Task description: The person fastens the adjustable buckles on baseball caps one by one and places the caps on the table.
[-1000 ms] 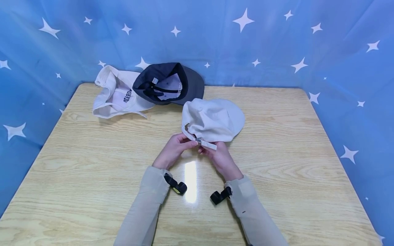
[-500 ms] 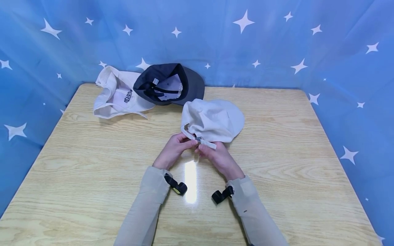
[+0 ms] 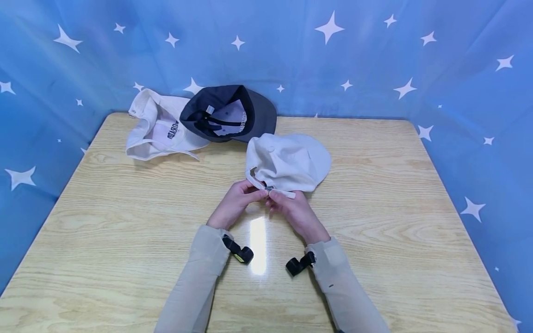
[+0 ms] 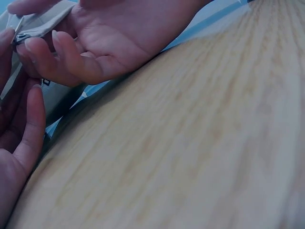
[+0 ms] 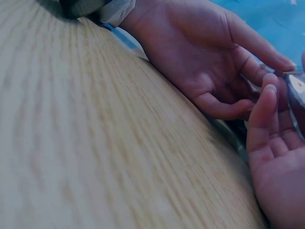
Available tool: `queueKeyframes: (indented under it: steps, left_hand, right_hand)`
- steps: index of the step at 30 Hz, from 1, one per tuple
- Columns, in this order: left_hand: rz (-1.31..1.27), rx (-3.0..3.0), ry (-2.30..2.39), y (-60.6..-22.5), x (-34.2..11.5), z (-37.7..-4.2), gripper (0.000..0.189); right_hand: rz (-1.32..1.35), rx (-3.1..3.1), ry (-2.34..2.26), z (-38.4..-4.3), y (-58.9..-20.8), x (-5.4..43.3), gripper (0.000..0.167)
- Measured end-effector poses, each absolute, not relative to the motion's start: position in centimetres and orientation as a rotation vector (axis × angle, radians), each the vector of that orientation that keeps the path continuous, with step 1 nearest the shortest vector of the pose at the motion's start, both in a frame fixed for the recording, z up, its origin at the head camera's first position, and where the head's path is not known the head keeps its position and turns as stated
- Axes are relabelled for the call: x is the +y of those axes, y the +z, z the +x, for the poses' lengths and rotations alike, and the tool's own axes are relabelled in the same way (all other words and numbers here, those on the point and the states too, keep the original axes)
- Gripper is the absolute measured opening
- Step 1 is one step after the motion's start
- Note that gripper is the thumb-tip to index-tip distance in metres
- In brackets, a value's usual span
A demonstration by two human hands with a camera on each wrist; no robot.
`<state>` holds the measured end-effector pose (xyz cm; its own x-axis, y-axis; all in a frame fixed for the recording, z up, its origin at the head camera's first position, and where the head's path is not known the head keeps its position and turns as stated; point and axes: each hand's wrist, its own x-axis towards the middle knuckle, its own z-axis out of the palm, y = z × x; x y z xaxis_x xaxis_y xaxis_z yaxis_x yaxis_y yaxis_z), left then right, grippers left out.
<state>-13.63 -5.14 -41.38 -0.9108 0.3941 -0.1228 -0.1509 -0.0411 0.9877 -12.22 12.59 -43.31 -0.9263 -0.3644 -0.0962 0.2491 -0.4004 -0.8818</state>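
Observation:
A white baseball cap (image 3: 287, 162) lies at mid-table in the head view, its brim to the right and its back strap toward me. My left hand (image 3: 231, 203) pinches the strap just left of the small metal buckle (image 3: 269, 188), thumb on top. On the other side my right hand (image 3: 299, 216) pinches the strap's loose end (image 3: 288, 194), its thumb right beside the buckle. In the left wrist view, the right hand's fingers (image 4: 64, 52) curl under the strap (image 4: 45, 24). Fingertips of both hands nearly meet in the right wrist view.
Behind and to the left, a dark navy cap (image 3: 264, 113) lies with its opening toward me, overlapping another white cap (image 3: 141, 143) at the back left. The wooden table (image 3: 125, 240) ends at a blue curtain (image 3: 291, 60) with white stars.
My right thumb has come up onto the strap and slid left to the buckle. The loose strap end lies flatter. My left hand and the other caps have stayed put.

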Motion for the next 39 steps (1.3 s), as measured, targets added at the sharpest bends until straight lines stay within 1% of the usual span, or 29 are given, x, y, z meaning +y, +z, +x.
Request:
queueKeyframes:
  steps: [10,17,20,31,39]
  left_hand:
    - [0.261,1.869,2.002,-41.4,-5.2,-13.6,0.032]
    - [0.223,1.844,2.000,-43.6,-5.3,-14.5,0.037]
    - [0.220,1.841,2.010,-43.9,-5.2,-14.6,0.040]
    - [0.231,1.813,2.032,-43.9,-5.1,-14.6,0.042]
    - [0.237,1.822,2.031,-44.0,-5.1,-14.6,0.041]
  right_hand:
    - [-0.131,1.519,-2.350,-12.4,-43.5,12.6,0.025]
    - [-0.117,1.554,-2.346,-12.3,-43.4,12.6,0.028]
    - [-0.113,1.546,-2.352,-12.3,-43.3,12.6,0.030]
    - [-0.123,1.543,-2.347,-12.4,-43.4,12.7,0.027]
    - [-0.103,1.534,-2.358,-12.3,-43.3,12.6,0.029]
